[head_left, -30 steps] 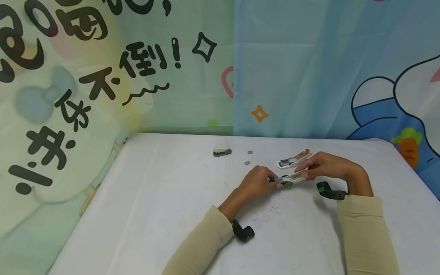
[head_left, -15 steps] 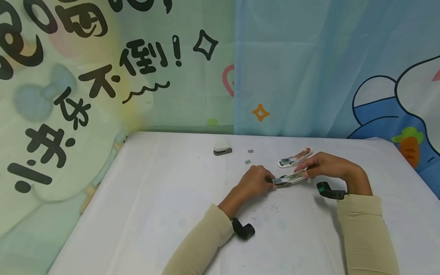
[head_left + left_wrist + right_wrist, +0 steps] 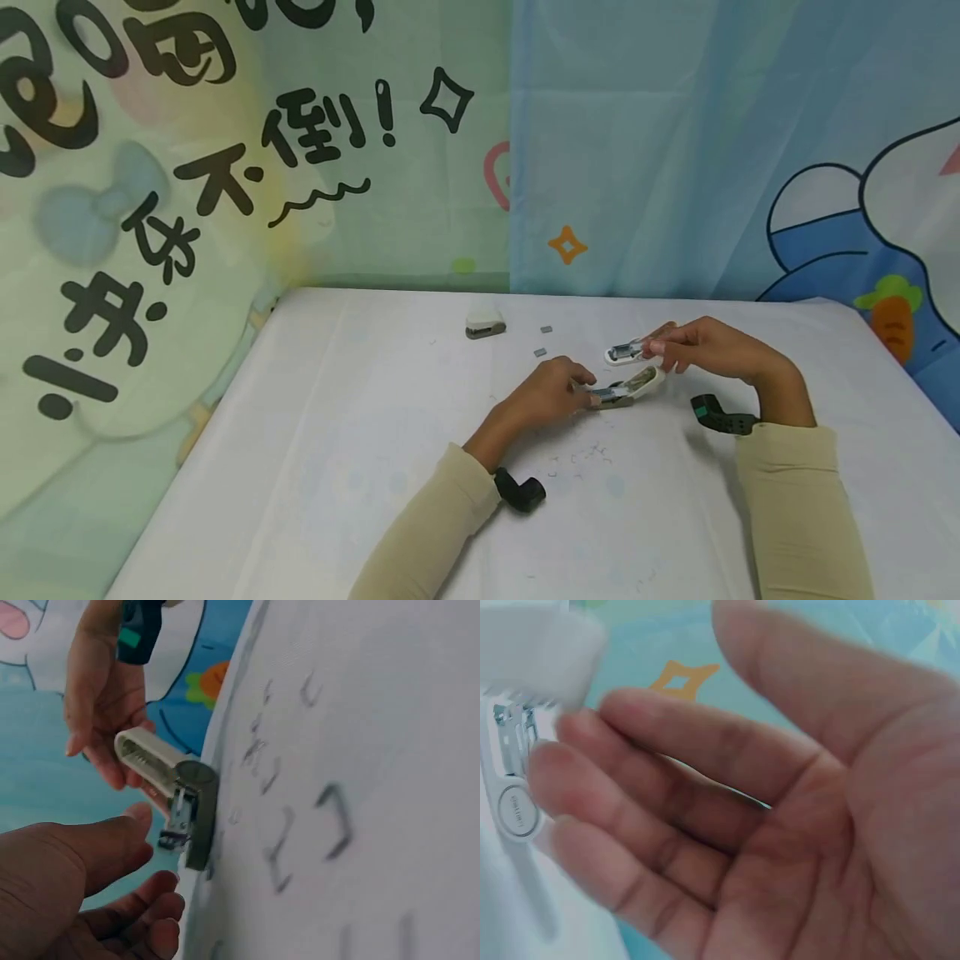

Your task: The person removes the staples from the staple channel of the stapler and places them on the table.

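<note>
A white and grey stapler [image 3: 626, 390], folded open, lies on the table between my hands. My left hand [image 3: 546, 393] is beside its metal end; in the left wrist view the thumb and curved fingers are apart from the stapler [image 3: 196, 802], with nothing between them. My right hand [image 3: 712, 354] is raised over the far end, near a second opened stapler [image 3: 624, 353] with an orange-toned upper arm, which the fingers partly hide. In the right wrist view the right palm [image 3: 795, 825] faces the camera, fingers loosely extended, with part of an opened white stapler [image 3: 517, 810] at the left.
Farther back stands a small white and grey stapler [image 3: 486, 323]. Two small grey staple strips [image 3: 540, 352] lie right of it. Loose bent staples [image 3: 597, 452] are scattered on the white table [image 3: 360, 400] in front. A printed curtain [image 3: 637, 150] hangs behind.
My right hand has let go of the near stapler's raised end and moved slightly up and back. My left hand has let go of the metal end and drawn a little left.
</note>
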### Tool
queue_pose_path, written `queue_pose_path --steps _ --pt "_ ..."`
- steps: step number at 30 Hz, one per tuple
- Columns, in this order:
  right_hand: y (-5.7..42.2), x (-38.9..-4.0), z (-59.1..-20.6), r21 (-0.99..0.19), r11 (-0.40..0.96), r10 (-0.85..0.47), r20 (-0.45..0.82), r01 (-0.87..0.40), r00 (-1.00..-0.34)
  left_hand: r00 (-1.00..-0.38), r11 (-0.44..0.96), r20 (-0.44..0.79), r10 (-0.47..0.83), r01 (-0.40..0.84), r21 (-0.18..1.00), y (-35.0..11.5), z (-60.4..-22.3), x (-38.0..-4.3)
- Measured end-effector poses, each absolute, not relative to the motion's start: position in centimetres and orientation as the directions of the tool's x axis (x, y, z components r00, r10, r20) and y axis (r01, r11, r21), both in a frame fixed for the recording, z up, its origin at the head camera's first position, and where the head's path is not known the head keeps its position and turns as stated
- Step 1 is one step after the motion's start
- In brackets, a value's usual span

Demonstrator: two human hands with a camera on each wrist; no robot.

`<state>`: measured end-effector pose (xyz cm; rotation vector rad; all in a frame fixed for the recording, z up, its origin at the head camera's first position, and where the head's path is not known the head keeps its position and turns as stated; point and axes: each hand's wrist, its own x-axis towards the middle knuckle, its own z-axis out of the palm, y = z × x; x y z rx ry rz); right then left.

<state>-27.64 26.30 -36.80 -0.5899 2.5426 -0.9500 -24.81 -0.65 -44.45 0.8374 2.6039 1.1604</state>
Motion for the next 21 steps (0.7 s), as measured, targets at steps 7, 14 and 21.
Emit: queue_pose_path --steps 7,14,21 --pt "24.4 -26.7 -35.6 -0.668 0.682 -0.452 -0.063 -0.299 -0.890 -0.883 0.516 0.174 0.435 0.403 0.756 -3.1 -42.8 -25.5" --pt "20.0 -26.1 -36.1 -0.730 0.556 -0.530 0.058 -0.398 -0.846 -0.939 0.563 0.307 0.155 0.339 0.753 -7.2 -42.0 -26.5" --pt "14.7 -27.7 -36.5 -0.810 0.400 -0.571 0.146 -0.429 -0.808 -0.916 0.589 0.386 -0.108 0.254 0.767 -10.7 -42.1 -27.7"
